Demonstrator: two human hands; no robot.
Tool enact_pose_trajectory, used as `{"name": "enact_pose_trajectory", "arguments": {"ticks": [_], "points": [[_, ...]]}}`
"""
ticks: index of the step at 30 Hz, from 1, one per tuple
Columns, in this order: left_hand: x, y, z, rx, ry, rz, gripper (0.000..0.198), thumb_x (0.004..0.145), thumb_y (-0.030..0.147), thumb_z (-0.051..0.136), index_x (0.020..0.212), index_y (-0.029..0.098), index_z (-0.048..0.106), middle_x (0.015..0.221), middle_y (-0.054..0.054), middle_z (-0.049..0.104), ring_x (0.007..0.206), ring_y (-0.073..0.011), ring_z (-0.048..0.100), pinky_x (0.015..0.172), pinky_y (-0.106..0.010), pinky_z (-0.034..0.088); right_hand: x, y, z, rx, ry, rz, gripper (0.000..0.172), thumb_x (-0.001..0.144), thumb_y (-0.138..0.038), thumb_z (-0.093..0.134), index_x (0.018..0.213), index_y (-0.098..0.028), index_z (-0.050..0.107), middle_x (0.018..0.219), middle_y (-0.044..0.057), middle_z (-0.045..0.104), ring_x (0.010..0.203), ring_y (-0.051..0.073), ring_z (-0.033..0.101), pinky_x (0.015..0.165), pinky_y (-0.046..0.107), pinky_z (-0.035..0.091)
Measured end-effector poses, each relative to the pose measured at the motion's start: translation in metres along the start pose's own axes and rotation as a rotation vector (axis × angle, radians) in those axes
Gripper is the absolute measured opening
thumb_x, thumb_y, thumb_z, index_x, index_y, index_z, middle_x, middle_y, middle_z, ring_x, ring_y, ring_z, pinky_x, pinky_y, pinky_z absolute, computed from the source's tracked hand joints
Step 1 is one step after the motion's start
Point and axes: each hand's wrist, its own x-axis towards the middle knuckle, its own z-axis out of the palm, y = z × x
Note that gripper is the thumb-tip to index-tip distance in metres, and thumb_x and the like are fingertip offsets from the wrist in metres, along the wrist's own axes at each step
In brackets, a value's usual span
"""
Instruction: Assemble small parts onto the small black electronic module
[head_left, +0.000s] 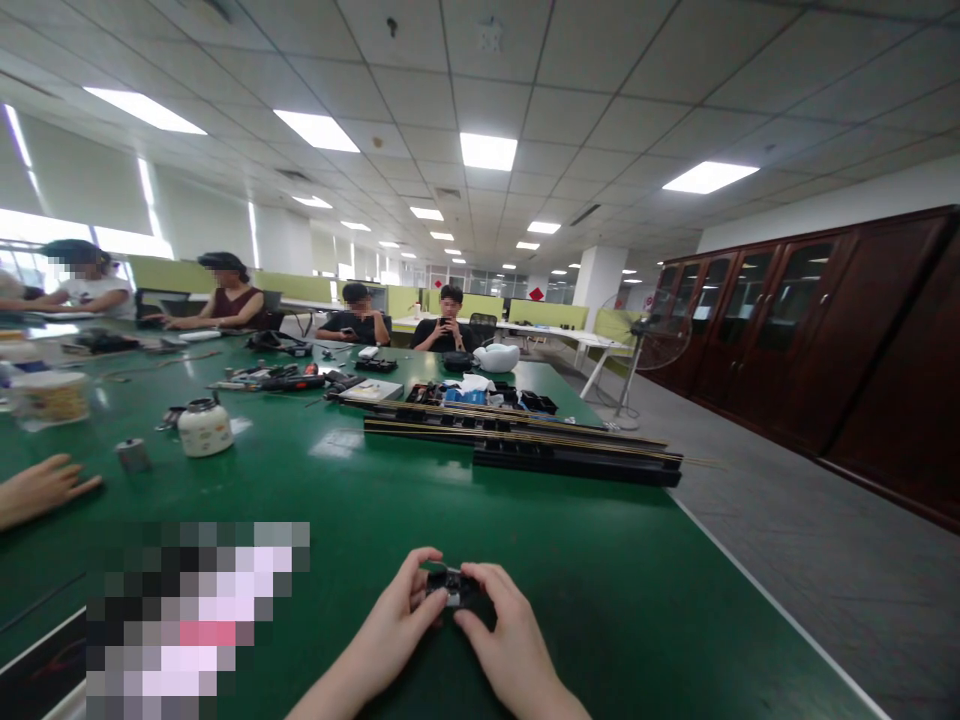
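A small black plastic part (453, 588), with some lighter bits showing on its upper face, is held low over the green table, between my two hands. My left hand (405, 612) grips its left end, the thumb lying across the near side and the index finger arched over the far side. At the right end, the fingertips of my right hand (504, 618) bend around the far edge, while the thumb is at the near side. What exactly the part is cannot be made out, and its underside is hidden.
Long black rails with thin brass-coloured rods (570, 450) lie ahead. Behind them sits a box of small parts (480, 392). A cream jar (205, 428) and a metal cylinder (133, 455) stand left. Another person's hand (49, 490) rests at the left edge; several people sit farther back.
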Motion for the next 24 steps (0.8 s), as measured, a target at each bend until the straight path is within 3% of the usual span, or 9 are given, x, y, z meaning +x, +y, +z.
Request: {"name": "enact_pose_trajectory", "arguments": {"ticks": [6, 11, 13, 20, 24], "points": [[-0.0006, 0.0047, -0.0058, 0.103, 0.057, -0.012, 0.048, 0.082, 0.048, 0.042, 0.12, 0.02, 0.039, 0.063, 0.004, 0.056, 0.069, -0.0171, 0.056, 0.077, -0.032, 0.038, 0.0019, 0.0026, -0.0004, 0.051, -0.024, 0.088, 0.038, 0.07, -0.015, 0.057, 0.106, -0.024, 0.058, 0.107, 0.003, 0.062, 0.1, 0.02, 0.057, 0.09, 0.032, 0.043], [-0.0012, 0.0045, -0.0057, -0.049, -0.035, -0.002, 0.06, 0.076, 0.045, 0.054, 0.125, 0.021, 0.031, 0.082, -0.001, 0.06, 0.076, -0.017, 0.056, 0.077, -0.032, 0.04, 0.0033, 0.0009, -0.0022, 0.055, -0.057, 0.028, 0.028, 0.075, -0.017, 0.053, 0.1, -0.027, 0.062, 0.106, 0.003, 0.061, 0.1, 0.019, 0.056, 0.09, 0.032, 0.043], [-0.0015, 0.0032, -0.0051, -0.09, -0.052, -0.009, 0.059, 0.075, 0.042, 0.057, 0.124, 0.023, 0.031, 0.089, -0.002, 0.06, 0.077, -0.0163, 0.056, 0.077, -0.031, 0.041, 0.0036, -0.0003, -0.0032, 0.031, -0.087, 0.026, 0.022, 0.077, -0.019, 0.053, 0.094, -0.027, 0.064, 0.105, 0.003, 0.061, 0.101, 0.018, 0.056, 0.091, 0.031, 0.042], [-0.0011, 0.001, -0.0048, -0.066, -0.057, 0.006, 0.049, 0.078, 0.033, 0.053, 0.121, 0.023, 0.033, 0.086, -0.001, 0.059, 0.076, -0.0158, 0.057, 0.078, -0.032, 0.042, 0.0032, -0.0016, -0.0045, 0.007, -0.105, 0.078, 0.02, 0.076, -0.019, 0.054, 0.09, -0.026, 0.066, 0.104, 0.004, 0.061, 0.102, 0.019, 0.055, 0.092, 0.032, 0.04], [-0.0011, 0.0029, -0.0042, -0.006, -0.038, 0.011, 0.051, 0.076, 0.026, 0.053, 0.123, 0.022, 0.032, 0.093, -0.004, 0.061, 0.09, -0.0188, 0.057, 0.084, -0.033, 0.04, 0.0032, -0.0011, -0.0043, 0.02, -0.085, 0.063, 0.027, 0.074, -0.016, 0.052, 0.098, -0.026, 0.062, 0.105, 0.003, 0.061, 0.101, 0.019, 0.055, 0.091, 0.032, 0.041]]}}
